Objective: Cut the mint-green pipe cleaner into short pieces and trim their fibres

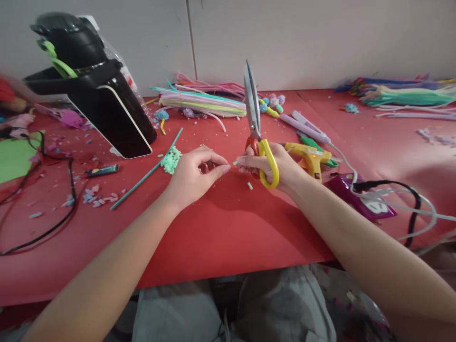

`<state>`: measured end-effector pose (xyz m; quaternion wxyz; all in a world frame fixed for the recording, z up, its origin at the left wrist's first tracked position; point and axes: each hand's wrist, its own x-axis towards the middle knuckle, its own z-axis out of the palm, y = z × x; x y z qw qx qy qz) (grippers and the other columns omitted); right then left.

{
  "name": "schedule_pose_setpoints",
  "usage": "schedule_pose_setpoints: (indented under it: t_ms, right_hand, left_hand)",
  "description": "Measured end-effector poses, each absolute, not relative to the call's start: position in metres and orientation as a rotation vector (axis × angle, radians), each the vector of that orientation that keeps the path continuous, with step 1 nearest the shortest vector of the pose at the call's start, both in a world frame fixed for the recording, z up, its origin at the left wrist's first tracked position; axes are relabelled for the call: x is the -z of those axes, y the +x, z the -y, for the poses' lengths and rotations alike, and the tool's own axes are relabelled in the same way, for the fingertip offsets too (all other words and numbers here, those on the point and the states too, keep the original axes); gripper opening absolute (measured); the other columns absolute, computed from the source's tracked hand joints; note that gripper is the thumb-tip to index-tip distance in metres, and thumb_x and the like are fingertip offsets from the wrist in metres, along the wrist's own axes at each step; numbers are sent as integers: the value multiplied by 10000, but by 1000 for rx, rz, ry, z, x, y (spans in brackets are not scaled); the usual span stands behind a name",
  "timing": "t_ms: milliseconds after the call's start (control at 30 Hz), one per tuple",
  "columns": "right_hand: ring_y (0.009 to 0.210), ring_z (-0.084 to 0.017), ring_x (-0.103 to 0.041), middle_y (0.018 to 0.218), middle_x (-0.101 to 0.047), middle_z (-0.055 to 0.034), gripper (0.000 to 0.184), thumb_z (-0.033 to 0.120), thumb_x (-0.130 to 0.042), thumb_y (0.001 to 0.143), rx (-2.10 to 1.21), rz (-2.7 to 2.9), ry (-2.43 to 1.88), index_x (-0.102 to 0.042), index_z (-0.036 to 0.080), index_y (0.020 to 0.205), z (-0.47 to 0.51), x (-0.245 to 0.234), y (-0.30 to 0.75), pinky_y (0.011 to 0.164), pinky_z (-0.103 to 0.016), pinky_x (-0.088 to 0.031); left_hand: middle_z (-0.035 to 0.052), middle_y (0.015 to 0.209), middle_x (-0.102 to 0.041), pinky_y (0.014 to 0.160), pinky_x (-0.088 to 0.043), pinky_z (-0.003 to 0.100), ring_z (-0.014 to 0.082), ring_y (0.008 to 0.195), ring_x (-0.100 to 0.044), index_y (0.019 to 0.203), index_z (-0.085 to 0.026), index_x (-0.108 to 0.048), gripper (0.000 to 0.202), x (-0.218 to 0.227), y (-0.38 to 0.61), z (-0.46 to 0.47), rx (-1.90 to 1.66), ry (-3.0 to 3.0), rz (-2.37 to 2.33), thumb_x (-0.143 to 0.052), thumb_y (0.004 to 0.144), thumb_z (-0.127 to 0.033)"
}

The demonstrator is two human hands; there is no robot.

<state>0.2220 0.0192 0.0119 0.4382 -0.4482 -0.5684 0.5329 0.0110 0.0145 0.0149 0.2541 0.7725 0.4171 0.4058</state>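
My right hand [276,166] grips a pair of scissors [253,114] with yellow and red handles, blades closed and pointing straight up. Its fingertips also pinch a tiny pale green scrap [235,163]. My left hand [194,175] rests on the red table [228,228] just left of it, fingers curled in a pinch, forefinger reaching toward the right hand's fingertips; what it holds, if anything, is too small to make out. A small green snippet [250,185] lies on the table below the hands. A heap of mint-green clippings [171,159] and a long green pipe cleaner [147,173] lie left of my left hand.
A yellow glue gun [309,156] lies right of the scissors, with a purple power strip [359,197] and cables behind it. A black phone on a stand [107,114] and a bottle stand at the back left. Bundles of pipe cleaners [199,100] line the wall.
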Motion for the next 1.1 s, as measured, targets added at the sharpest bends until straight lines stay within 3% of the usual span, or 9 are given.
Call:
schedule_pose_setpoints:
  t_ms: [400,767,1100]
  right_hand:
    - [634,-116,-648,648,-655,16,362,288,-897,648,-1441,1291,-1029,-548,198,682,-19,-9,217,627,-247,-510]
    - [574,-108,-645,599,-672,3,349,267,-883,640,-1485,1286,-1035,-550,181,696,-22,-6,217,497,-188,-464]
    - [578,-101,-655,587,-647,44,381,248,-901,583,-1595,1332,-953,-541,171,681,-31,-12,221,542,-190,-502]
  left_hand:
    - [24,801,-671,616,-457,251,103,665,-555,851,-181,-759,82,-9,16,-13,-1156,2179,-1108,-736,878,-254]
    - [5,786,-655,602,-447,225,89,650,-548,846,-173,-746,21,-8,15,-17,-1173,2277,-1043,-751,862,-184]
    - [8,859,-690,720,-503,252,129,786,-648,861,-194,-726,47,-15,12,-24,-1099,2421,-963,-712,899,-219]
